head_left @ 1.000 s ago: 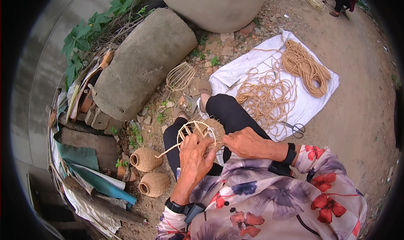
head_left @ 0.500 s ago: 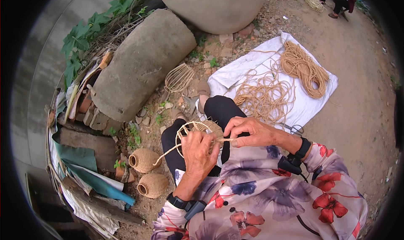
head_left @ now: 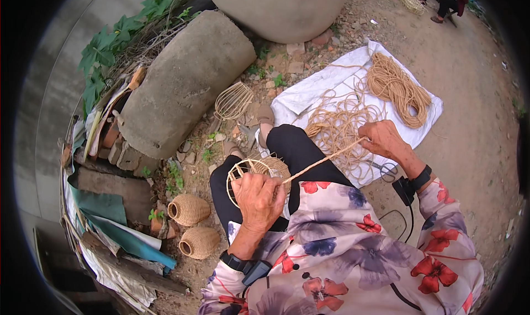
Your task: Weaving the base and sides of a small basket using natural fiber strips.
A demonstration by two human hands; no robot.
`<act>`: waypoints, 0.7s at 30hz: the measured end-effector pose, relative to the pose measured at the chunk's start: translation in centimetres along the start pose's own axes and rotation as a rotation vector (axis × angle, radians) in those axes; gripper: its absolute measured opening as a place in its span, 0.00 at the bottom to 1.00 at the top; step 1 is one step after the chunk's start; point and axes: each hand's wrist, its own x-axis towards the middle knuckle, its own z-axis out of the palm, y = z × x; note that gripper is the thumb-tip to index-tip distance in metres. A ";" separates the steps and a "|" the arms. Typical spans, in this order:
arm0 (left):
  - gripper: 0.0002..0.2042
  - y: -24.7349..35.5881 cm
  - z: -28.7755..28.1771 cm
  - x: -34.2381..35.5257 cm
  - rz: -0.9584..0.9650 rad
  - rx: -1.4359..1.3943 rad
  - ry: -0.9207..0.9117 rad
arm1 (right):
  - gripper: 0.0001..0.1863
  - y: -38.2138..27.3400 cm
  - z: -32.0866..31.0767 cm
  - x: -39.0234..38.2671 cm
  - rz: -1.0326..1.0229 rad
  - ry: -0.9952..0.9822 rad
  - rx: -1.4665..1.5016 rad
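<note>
A partly woven basket (head_left: 274,165) rests on my lap, its bare ribs and hoop showing on the left side. My left hand (head_left: 258,199) is closed around its near side; the fingertips hide part of the weave. From the basket a strand of tan cord (head_left: 326,159) runs taut up to the right. My right hand (head_left: 386,140) pinches the far end of that strand, above the edge of the white sheet. Two finished-looking round woven baskets, one upper (head_left: 189,209) and one lower (head_left: 200,243), lie on the ground at my left, mouths facing left.
A white sheet (head_left: 292,97) carries a coil of cord (head_left: 397,88) and a loose tangle (head_left: 342,124). Scissors (head_left: 388,172) lie at its near edge. An unwoven basket frame (head_left: 233,101) sits beside a concrete cylinder (head_left: 185,83). Another person (head_left: 444,3) sits far right.
My right hand has moved away from the basket, up and to the right, drawing the cord out straight. The loop of cord on the left has gone; my left hand stays on the basket.
</note>
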 end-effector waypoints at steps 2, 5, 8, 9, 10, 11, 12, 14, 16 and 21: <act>0.09 -0.2 -0.3 0.0 -0.012 -0.014 0.015 | 0.16 4.3 1.3 -1.5 0.136 0.051 -0.074; 0.09 -0.3 -0.2 0.1 -0.037 0.011 0.031 | 0.22 1.3 -0.1 -0.9 0.204 0.070 -0.084; 0.10 0.1 -0.4 -0.2 -0.087 0.030 0.030 | 0.19 -6.0 -0.4 1.2 0.046 0.097 0.497; 0.10 0.1 -0.3 -0.1 -0.121 0.030 0.029 | 0.18 -8.7 -0.5 1.6 0.042 -0.133 0.747; 0.10 0.0 -0.3 0.0 -0.116 0.029 0.028 | 0.18 -11.2 -0.7 2.2 0.034 -0.369 0.991; 0.11 -0.1 -0.2 0.0 -0.051 0.039 0.028 | 0.18 -12.7 -0.2 3.0 0.125 -0.447 1.251; 0.12 -0.1 -0.2 0.0 0.009 0.056 0.026 | 0.18 -13.9 0.8 4.1 0.211 -0.529 1.513; 0.12 -0.1 -0.3 -0.1 0.019 0.061 0.006 | 0.19 -15.7 2.0 6.7 0.146 -0.457 1.876; 0.11 0.1 -0.2 -0.2 -0.040 0.070 0.064 | 0.19 -17.3 2.5 9.5 0.059 -0.382 1.754; 0.10 0.1 -0.3 -0.4 -0.051 0.050 0.079 | 0.14 -18.0 3.3 11.8 -0.249 -0.052 1.003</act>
